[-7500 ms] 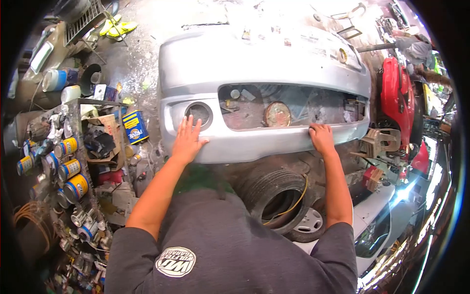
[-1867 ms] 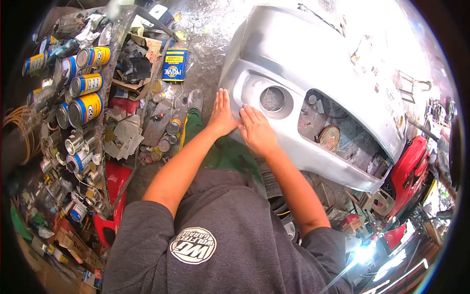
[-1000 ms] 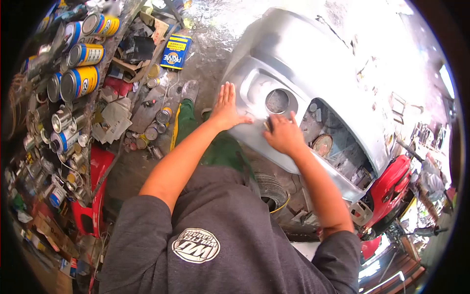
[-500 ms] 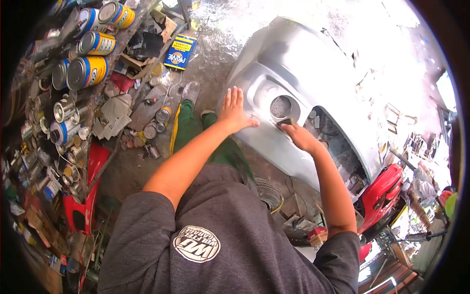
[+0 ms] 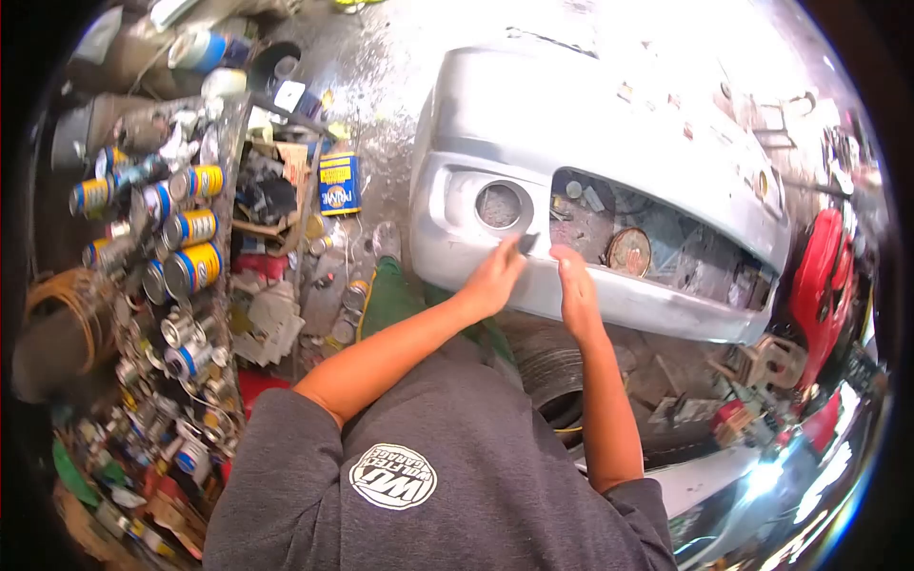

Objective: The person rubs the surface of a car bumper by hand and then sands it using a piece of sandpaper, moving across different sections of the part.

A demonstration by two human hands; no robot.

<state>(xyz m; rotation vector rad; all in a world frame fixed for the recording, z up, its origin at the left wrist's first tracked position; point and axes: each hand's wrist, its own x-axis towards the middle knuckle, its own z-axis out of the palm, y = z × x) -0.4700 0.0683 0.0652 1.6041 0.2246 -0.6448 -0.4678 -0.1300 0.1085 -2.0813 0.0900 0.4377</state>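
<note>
Two hands: press small dark pad (image 5: 526,242), pinched in left grip (image 5: 495,276) (sandpaper, probably), flat on bumper (image 5: 590,124); brace with right grip (image 5: 574,285), open-fingered, empty, alongside.

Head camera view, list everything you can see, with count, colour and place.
Car bumper: one, silver-grey, centre and right, over a tyre.
Sanding piece: one, small, dark, at the left fingertips, below the round fog-light hole.
Tyre: one, black, under the bumper.
Primer can: one, blue and yellow, flat on the floor left of the bumper.
Paint tins: many, blue and yellow, on the cluttered shelf at left.
Red body panel: one, far right.
Left hand: pinching the sanding piece against the bumper.
Right hand: open, fingertips on the bumper's lower edge.
</note>
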